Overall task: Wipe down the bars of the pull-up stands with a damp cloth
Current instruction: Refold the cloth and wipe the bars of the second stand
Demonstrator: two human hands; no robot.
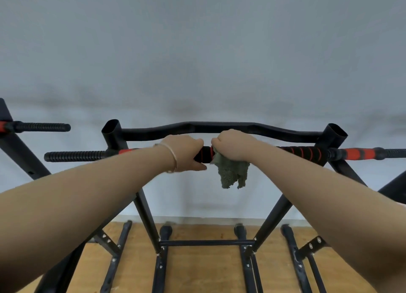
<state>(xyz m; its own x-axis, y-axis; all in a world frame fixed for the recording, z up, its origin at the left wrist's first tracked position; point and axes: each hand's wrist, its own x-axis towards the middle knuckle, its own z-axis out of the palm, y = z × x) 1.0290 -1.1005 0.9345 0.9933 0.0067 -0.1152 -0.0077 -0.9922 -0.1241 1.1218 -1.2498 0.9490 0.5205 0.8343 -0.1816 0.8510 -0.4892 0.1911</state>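
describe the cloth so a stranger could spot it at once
Find the middle black stand and its front bar, padded black with red stripes. At mid-bar the right hand grips a grey-green cloth round it, ends hanging below. It is the only soft, shaggy thing there; the left hand beside it holds no cloth.

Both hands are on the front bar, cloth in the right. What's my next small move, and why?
Probably slide the right hand and cloth rightward along the bar over the striped foam: the left hand grips the bar close beside the cloth, blocking that way, and the foam lies uncovered.
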